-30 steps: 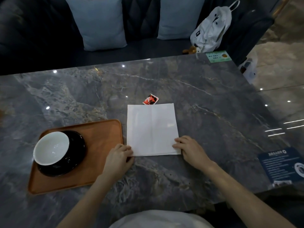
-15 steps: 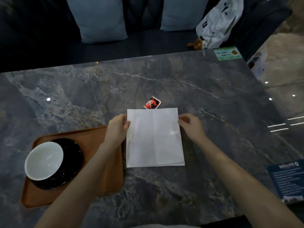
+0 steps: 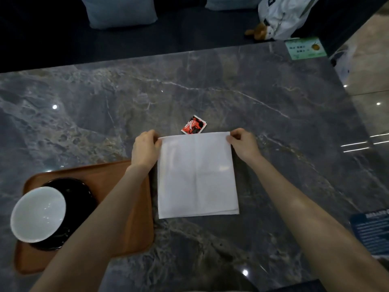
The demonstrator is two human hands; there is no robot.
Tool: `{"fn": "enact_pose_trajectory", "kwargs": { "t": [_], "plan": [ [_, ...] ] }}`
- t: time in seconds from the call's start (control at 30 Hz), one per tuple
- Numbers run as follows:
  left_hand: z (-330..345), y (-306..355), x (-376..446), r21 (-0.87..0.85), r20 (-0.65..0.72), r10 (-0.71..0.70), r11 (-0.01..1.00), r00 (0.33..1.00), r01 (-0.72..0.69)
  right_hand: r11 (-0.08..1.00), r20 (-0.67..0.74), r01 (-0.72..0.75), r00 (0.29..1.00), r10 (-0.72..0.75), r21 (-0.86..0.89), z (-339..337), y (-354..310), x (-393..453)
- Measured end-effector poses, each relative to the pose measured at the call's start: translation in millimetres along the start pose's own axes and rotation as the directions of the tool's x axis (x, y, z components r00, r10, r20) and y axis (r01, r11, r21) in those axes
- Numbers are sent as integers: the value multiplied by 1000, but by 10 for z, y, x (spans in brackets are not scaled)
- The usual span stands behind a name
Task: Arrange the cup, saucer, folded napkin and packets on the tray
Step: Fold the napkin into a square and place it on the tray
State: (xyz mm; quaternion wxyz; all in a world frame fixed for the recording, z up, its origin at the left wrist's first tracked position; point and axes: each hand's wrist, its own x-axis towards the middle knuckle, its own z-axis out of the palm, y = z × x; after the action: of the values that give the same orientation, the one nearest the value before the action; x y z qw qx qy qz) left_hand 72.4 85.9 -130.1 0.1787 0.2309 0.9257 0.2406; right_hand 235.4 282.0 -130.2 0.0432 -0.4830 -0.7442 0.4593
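A white napkin [image 3: 196,175] lies flat on the grey marble table, just right of the brown tray [image 3: 130,218]. My left hand [image 3: 145,149] pinches its far left corner and my right hand [image 3: 242,144] pinches its far right corner. A red and black packet [image 3: 193,124] lies just beyond the napkin's far edge, partly tucked under it. On the tray's left side a white cup [image 3: 37,213] sits on a black saucer [image 3: 77,199].
A green card [image 3: 305,48] lies at the table's far right corner and a blue card [image 3: 372,232] at the near right edge. Beyond the table is a dark sofa with cushions [image 3: 120,11] and a white bag [image 3: 284,15].
Both hands have moved from the napkin's near corners along its sides to its far corners. The camera has tipped down and closer.
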Motion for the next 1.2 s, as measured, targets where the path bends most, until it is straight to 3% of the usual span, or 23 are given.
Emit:
{"fn": "enact_pose_trajectory", "kwargs": {
  "t": [0.23,0.33,0.47,0.63,0.7,0.83,1.03,1.2],
  "plan": [
    [11,28,15,34,-5,-10,999,1000,10,994,-49,-16,999,11,-107,87,-22,45],
    [3,55,19,22,10,-33,999,999,32,998,-77,-28,997,24,-53,100,-31,20],
    [-30,57,-4,55,117,-32,998,993,26,990,30,-59,998,56,128,24,-52,-46],
    [-36,177,-74,133,75,127,982,989,-136,993,171,-120,978,116,12,-56,-29,-110],
    [-16,343,-103,79,112,265,958,958,-274,991,215,-131,968,131,-14,-70,11,-148],
    [88,778,-129,-49,218,536,841,816,-539,994,232,-76,971,57,73,-95,34,-264],
    [258,1263,-7,52,428,518,804,740,-592,958,281,-104,959,26,267,-168,48,-466],
    [248,1316,44,71,434,530,786,728,-614,943,321,-184,943,90,278,-178,194,-581]
  ]
}}
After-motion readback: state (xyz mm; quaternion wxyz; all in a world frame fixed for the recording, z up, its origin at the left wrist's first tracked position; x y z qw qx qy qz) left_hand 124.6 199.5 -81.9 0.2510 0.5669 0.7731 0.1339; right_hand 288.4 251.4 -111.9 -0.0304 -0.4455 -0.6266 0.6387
